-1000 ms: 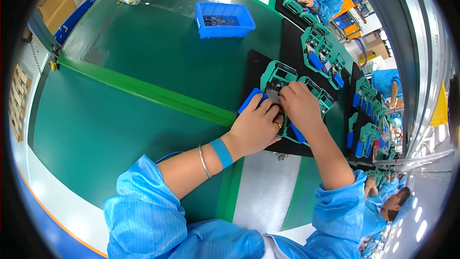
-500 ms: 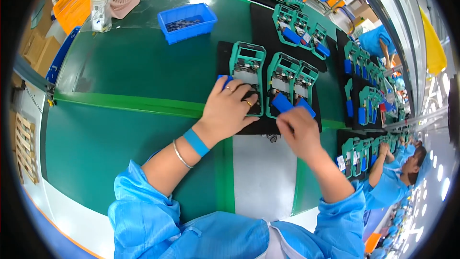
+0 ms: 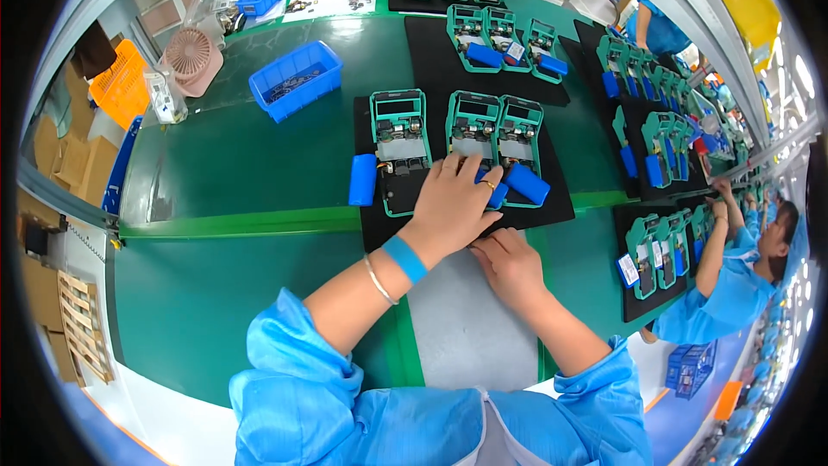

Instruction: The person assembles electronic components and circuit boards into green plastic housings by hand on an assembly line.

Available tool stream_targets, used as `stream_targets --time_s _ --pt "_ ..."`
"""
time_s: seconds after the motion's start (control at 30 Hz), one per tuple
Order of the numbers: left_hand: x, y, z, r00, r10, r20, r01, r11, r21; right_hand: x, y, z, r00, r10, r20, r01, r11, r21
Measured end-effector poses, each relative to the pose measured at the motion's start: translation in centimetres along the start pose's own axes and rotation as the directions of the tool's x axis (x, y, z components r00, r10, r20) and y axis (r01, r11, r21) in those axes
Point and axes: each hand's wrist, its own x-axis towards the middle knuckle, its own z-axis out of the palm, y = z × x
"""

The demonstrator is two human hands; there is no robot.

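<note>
Three green device housings with exposed inner parts lie on a black mat (image 3: 552,207): a left housing (image 3: 400,147), a middle housing (image 3: 473,125) and a right housing (image 3: 520,147). My left hand (image 3: 450,205) rests palm down over the lower part of the middle housing, fingers stretched out. It partly covers that housing's blue block (image 3: 498,197). Another blue block (image 3: 362,179) lies beside the left housing, and a third blue block (image 3: 527,185) sits on the right one. My right hand (image 3: 512,269) is at the mat's front edge, fingertips pressed together; what they hold is hidden.
A blue bin (image 3: 296,82) with small dark parts stands at the far left of the green table (image 3: 216,164), near a pink fan (image 3: 191,60). Beyond, another black mat carries more housings (image 3: 504,39). Co-workers sit across the table and at the right (image 3: 724,285).
My left hand has moved right from the left housing to the middle one, uncovering the left blue block. My right hand has come back from the blue blocks to the mat's front edge.
</note>
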Motion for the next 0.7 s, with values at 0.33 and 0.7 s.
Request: stream_targets --time_s 0.33,0.7 --pt "2.3 -3.4 -2.0 0.936 -0.280 -0.211 0.194 0.915 -0.353 -1.3 0.5 -1.4 0.992 0.079 0.102 -0.098 0.977 0.191" --pt "0.7 -2.4 -1.6 0.962 0.173 0.213 -0.219 0.952 0.215 1.1 -1.7 -2.0 0.874 -0.084 0.479 0.239 0.932 -0.273"
